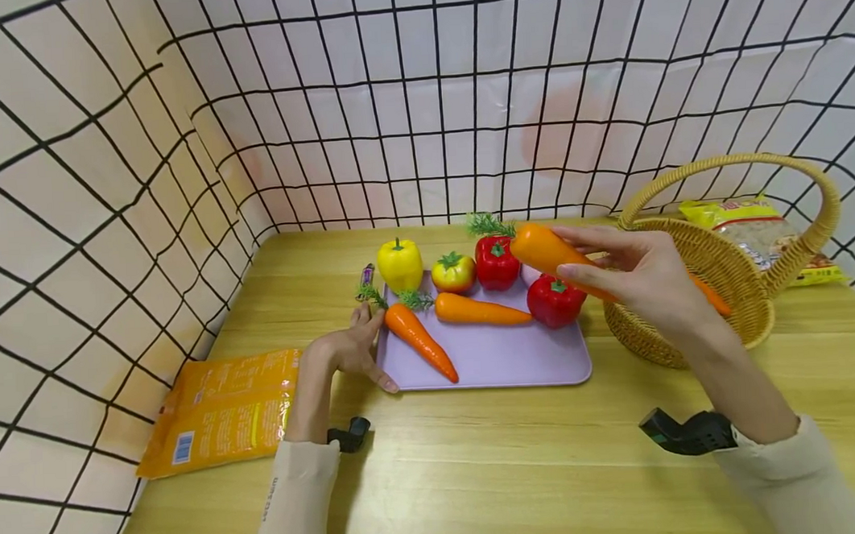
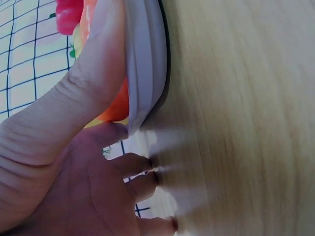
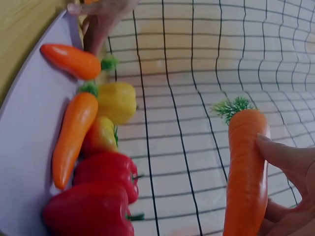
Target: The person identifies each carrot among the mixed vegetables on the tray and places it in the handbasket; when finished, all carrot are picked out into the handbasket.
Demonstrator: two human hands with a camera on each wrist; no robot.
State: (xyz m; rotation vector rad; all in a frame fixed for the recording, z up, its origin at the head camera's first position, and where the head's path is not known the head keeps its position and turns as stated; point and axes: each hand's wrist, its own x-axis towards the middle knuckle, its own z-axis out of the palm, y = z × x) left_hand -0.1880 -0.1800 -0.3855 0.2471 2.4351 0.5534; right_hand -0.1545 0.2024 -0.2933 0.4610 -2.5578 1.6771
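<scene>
My right hand (image 1: 642,276) grips an orange carrot (image 3: 246,172) with green leaves, raised over the right side of a lilac tray (image 1: 505,368). At the tray's left edge, my left hand (image 1: 352,347) rests with spread fingers; in the left wrist view its thumb (image 2: 93,69) lies along the rim. On the tray are a darker orange carrot (image 1: 421,342) and a lighter one (image 1: 476,309). A yellow bell pepper (image 1: 400,266), a red-yellow tomato (image 1: 454,274) and two red peppers, one behind (image 1: 496,263) and one in front (image 1: 556,302), stand along its back and right.
To the right stands a wicker basket (image 1: 753,322) with a tall handle and an orange carrot (image 1: 709,294) inside. Behind it lies a yellow-and-clear bag (image 1: 760,237). An orange packet (image 1: 220,407) is at left. A small purple item (image 1: 367,277) lies beside the tray. Grid-patterned cloth encloses the table.
</scene>
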